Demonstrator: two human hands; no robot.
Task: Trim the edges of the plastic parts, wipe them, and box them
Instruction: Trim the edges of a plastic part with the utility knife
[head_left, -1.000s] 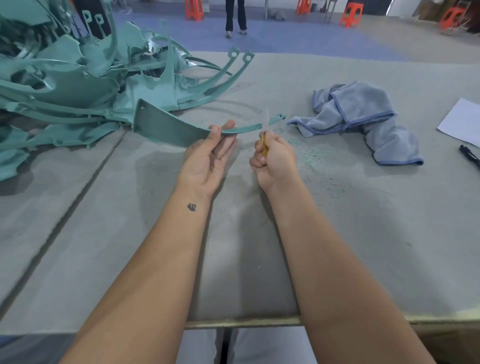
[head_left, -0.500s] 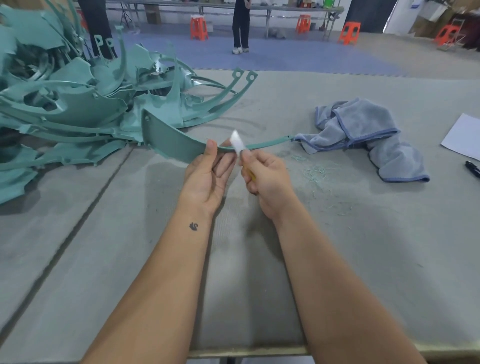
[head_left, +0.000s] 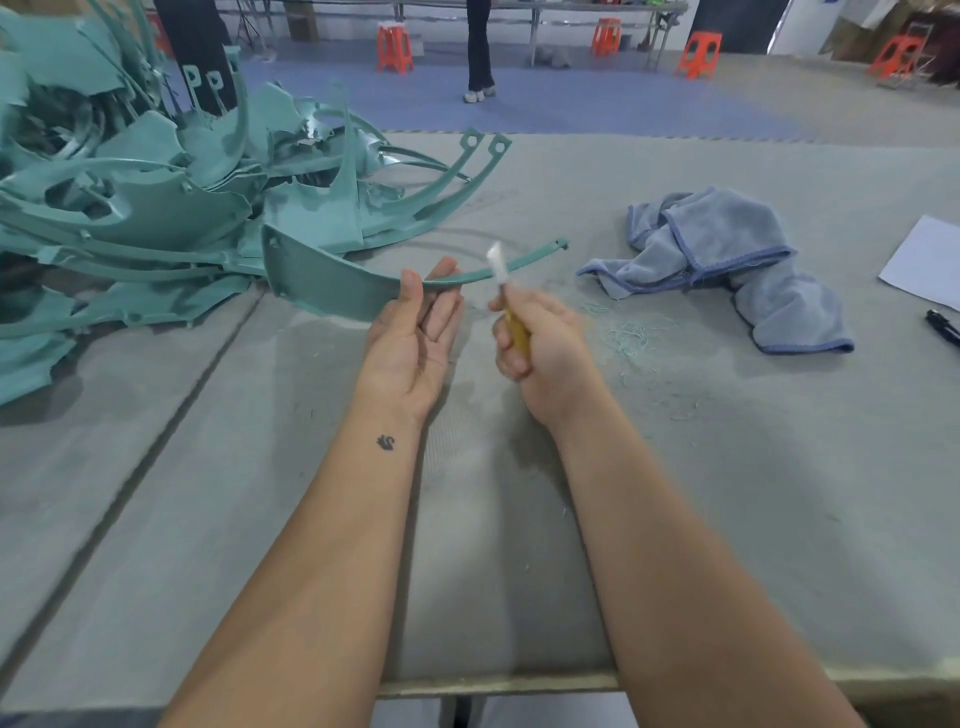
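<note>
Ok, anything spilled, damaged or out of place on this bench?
Nothing alarming. Thin teal shavings lie scattered on the table beside the right hand, ordinary trimming waste. The untrimmed parts sit in a tangled heap at far left, and the cloth lies crumpled.

Left of your left hand (head_left: 413, 338) fingers it's pretty much walled off: the pile of teal plastic parts (head_left: 171, 208) sits right there, and the curved plastic part (head_left: 332, 283) you're holding runs from it across above both sets of fingertips. Right of your right hand (head_left: 540, 345) fingers there's bare table (head_left: 701, 467) with just some thin trimmings (head_left: 631, 332) on it, then the blue cloth (head_left: 727, 260) further right, and a sheet of paper (head_left: 924, 262) and pen (head_left: 943, 327) at the far right edge. Below both palms, back toward you, the mat is free for a hand to slide through.
</note>
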